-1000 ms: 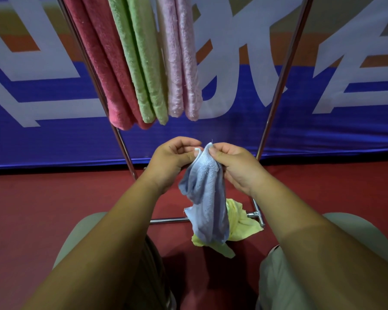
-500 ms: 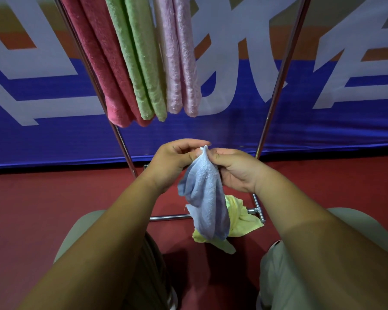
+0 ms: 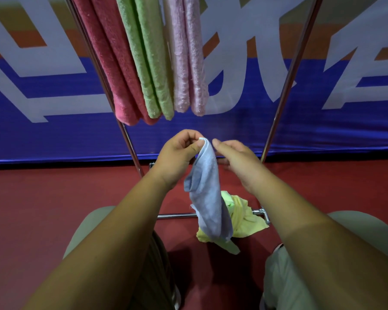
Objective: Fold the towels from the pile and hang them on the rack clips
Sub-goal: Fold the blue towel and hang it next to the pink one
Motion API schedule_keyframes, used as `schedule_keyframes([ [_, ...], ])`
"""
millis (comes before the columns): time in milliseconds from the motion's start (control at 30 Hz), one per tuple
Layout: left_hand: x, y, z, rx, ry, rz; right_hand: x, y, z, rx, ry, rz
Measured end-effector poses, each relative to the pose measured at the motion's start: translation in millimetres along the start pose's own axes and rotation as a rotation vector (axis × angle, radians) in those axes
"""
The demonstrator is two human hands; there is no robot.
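My left hand (image 3: 179, 157) pinches the top corner of a light blue towel (image 3: 207, 198), which hangs bunched and narrow in front of me. My right hand (image 3: 235, 162) is right beside the towel's upper edge. Its thumb sits just off the top corner and its fingers are blurred against the cloth, so its hold is unclear. A crumpled yellow towel (image 3: 244, 218) lies on the red floor behind the blue one. On the rack (image 3: 287, 86) above hang a folded red towel (image 3: 112, 63), a green towel (image 3: 148, 59) and a pink towel (image 3: 186, 54); the clips are out of view.
The rack's slanted metal poles stand left (image 3: 130, 139) and right of my hands, and its base bar (image 3: 177, 216) crosses the floor below. A blue and white banner (image 3: 323, 130) fills the background. My knees (image 3: 356, 224) frame the lower view.
My right hand has come off the towel's top corner and shifted slightly right and down, blurred by motion. My left hand keeps its pinch, and the towel hangs narrower.
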State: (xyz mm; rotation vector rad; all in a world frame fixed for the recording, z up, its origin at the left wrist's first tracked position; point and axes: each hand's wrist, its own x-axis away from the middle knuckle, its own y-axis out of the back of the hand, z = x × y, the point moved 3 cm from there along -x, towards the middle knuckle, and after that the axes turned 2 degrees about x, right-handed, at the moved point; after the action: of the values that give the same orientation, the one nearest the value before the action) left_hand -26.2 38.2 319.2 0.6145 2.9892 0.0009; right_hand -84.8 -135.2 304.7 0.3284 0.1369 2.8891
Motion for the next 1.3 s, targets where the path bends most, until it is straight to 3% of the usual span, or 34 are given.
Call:
schedule_keyframes([
  [67,-1,2,0,-0.053,-0.03,-0.113,1,3,3,0.068,0.039,-0.083],
  [133,-2,2,0,-0.064,-0.051,-0.16,5,-1,6,0.09,0.069,-0.052],
  [233,-2,0,-1,-0.064,-0.052,-0.183,14,-9,8,0.177,0.079,0.007],
  [533,3,-3,-8,-0.072,-0.033,-0.226,10,-19,-10,0.49,0.064,-0.052],
  [767,3,6,-12,-0.042,-0.024,-0.241,-5,-6,-24,0.472,-0.043,-0.13],
  [933,4,12,-16,-0.029,-0.039,-0.281,-10,5,-24,0.377,-0.038,-0.232],
  [1100,6,15,-22,0.072,-0.024,-0.288,-3,19,-8,0.085,-0.02,-0.331],
  [1300,7,20,-55,0.108,-0.07,-0.265,13,29,30,-0.251,0.074,-0.201],
])
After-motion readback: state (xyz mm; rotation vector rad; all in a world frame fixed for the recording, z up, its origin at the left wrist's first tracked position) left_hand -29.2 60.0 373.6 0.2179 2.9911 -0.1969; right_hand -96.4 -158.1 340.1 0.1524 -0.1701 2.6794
